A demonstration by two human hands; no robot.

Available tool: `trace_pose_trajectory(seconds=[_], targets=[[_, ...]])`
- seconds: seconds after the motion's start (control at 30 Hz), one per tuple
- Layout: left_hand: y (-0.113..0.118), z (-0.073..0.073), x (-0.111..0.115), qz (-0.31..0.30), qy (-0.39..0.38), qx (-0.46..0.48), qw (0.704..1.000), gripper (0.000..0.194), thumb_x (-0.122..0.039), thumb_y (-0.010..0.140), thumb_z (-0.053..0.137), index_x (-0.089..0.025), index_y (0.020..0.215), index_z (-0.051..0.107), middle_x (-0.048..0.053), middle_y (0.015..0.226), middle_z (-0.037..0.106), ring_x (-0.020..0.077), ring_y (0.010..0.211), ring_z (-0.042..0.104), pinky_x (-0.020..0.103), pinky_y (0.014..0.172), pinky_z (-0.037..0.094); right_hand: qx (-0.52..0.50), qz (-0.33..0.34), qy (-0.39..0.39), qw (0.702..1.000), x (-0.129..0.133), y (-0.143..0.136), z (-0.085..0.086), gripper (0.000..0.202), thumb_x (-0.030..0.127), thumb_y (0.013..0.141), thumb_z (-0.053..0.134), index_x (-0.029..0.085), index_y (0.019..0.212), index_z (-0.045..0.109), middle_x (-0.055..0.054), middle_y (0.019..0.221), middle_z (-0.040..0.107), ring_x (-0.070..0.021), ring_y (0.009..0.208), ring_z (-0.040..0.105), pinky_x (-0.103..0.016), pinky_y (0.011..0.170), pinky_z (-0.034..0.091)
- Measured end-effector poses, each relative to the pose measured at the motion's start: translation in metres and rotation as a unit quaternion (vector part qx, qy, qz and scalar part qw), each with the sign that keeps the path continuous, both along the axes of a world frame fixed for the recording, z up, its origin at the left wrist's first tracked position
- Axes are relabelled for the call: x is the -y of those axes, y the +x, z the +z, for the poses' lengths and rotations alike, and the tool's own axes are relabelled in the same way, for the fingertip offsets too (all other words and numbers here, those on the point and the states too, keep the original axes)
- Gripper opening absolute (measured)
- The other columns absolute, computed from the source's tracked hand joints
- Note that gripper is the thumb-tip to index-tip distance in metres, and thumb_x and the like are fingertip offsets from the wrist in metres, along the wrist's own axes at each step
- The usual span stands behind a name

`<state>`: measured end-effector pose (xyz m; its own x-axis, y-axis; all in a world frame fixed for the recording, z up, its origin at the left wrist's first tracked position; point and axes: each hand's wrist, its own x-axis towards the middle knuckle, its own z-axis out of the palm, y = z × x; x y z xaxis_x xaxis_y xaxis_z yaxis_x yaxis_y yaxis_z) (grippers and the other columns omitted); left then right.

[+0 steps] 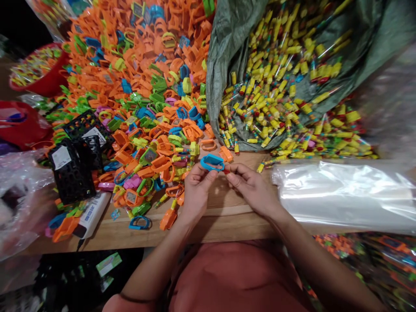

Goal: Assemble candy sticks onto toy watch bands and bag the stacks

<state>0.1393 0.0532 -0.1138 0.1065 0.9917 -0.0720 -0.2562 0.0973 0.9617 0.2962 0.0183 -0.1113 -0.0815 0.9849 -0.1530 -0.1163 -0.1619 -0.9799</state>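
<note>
My left grip (197, 190) pinches the blue band (213, 162) by its near edge, and my right grip (254, 189) just beside it pinches a small red bit (226, 171) too hidden to name. The band looks light, smooth and a little bendy, so I'd hold its thick part and not squash the loop. Orange bands (161, 163) crowd my left grip, a green sack (224, 60) of yellow tubes (264, 98) blocks the way ahead and right, and clear plastic (341, 197) lies right of my right grip on the surface (227, 223).

1. The wooden surface (224, 223) bore mainly orange plastic pieces (138, 67) towards its left edge.
2. A green sack (223, 60) lay well back from the front edge.
3. Clear film (344, 197) lay along the front edge, rightward.
</note>
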Motion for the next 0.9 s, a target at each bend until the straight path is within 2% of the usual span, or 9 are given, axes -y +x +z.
trace_pose_trajectory(seconds=[0.13,0.37,0.63,0.77,0.9], targets=[[0.0,-0.001,0.001,-0.011,0.03,-0.008,0.999,0.024,-0.041,0.081,0.085,-0.022,0.089,0.072,0.002,0.094,0.077,0.0167,0.091,0.07,0.031,0.091,0.054,-0.08,-0.009,-0.045,0.996,0.001,0.002,-0.003,0.042,0.055,0.086,0.074,0.02,0.11,0.073,0.001,0.077,0.061,-0.0115,0.065,0.051,-0.025,0.06,0.043],[-0.002,-0.001,0.003,-0.027,0.056,-0.004,0.998,0.018,-0.037,0.085,0.083,-0.022,0.09,0.073,0.001,0.092,0.077,0.0161,0.09,0.071,0.029,0.09,0.055,-0.17,-0.013,-0.073,0.983,0.001,-0.001,-0.002,0.042,0.05,0.077,0.084,0.02,0.104,0.077,0.002,0.075,0.06,-0.0095,0.063,0.047,-0.024,0.057,0.037],[0.001,-0.003,0.008,-0.015,0.068,-0.016,0.997,0.016,-0.034,0.086,0.082,-0.021,0.089,0.073,0.002,0.094,0.078,0.0169,0.091,0.072,0.03,0.091,0.055,-0.182,-0.01,-0.071,0.981,0.0,-0.003,0.005,0.04,0.045,0.072,0.09,0.022,0.101,0.075,0.001,0.079,0.059,-0.0115,0.068,0.048,-0.024,0.06,0.042],[-0.002,-0.001,0.01,-0.015,0.085,-0.028,0.996,0.011,-0.029,0.087,0.082,-0.021,0.09,0.074,0.0,0.091,0.077,0.0137,0.087,0.071,0.025,0.087,0.055,-0.232,0.01,-0.088,0.969,-0.002,-0.001,0.002,0.04,0.047,0.071,0.09,0.021,0.098,0.075,0.001,0.081,0.06,-0.0086,0.061,0.042,-0.022,0.054,0.037],[-0.004,-0.003,0.011,-0.036,0.086,-0.036,0.995,0.012,-0.029,0.086,0.082,-0.021,0.09,0.074,0.0,0.091,0.077,0.0134,0.086,0.071,0.023,0.084,0.055,-0.244,0.022,-0.067,0.967,-0.002,0.001,-0.004,0.038,0.046,0.071,0.091,0.02,0.093,0.072,0.002,0.078,0.058,-0.008,0.06,0.039,-0.021,0.052,0.033]])
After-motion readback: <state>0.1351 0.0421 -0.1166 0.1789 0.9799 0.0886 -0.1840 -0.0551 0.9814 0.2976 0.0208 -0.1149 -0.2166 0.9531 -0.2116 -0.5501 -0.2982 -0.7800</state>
